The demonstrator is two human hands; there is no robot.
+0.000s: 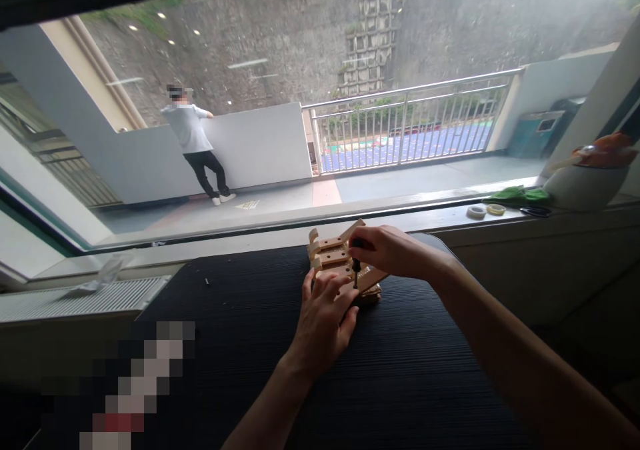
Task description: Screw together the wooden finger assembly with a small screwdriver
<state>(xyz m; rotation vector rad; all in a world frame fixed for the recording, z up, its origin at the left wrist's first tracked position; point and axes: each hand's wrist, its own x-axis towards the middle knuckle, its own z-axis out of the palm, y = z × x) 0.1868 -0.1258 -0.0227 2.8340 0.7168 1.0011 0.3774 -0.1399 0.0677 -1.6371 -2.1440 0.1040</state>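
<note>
A small wooden assembly (334,257) with slats, dark holes and curved upright pieces lies near the far edge of the black table (240,343). My left hand (323,313) presses on its near end, fingers bent over the wood; that end is largely hidden beneath them. Wrapped around the dark handle of a screwdriver (357,267), my right hand (383,249) keeps the tool upright. The screwdriver's tip points down at the wood just beside my left fingertips. Whether a screw sits under the tip is too small to tell.
Past the table is a window sill with tape rolls (476,211), a green cloth (520,195) and a white pot (587,185). A small metal piece (207,282) lies on the table's left. Outside the glass, a person (193,133) leans on a wall.
</note>
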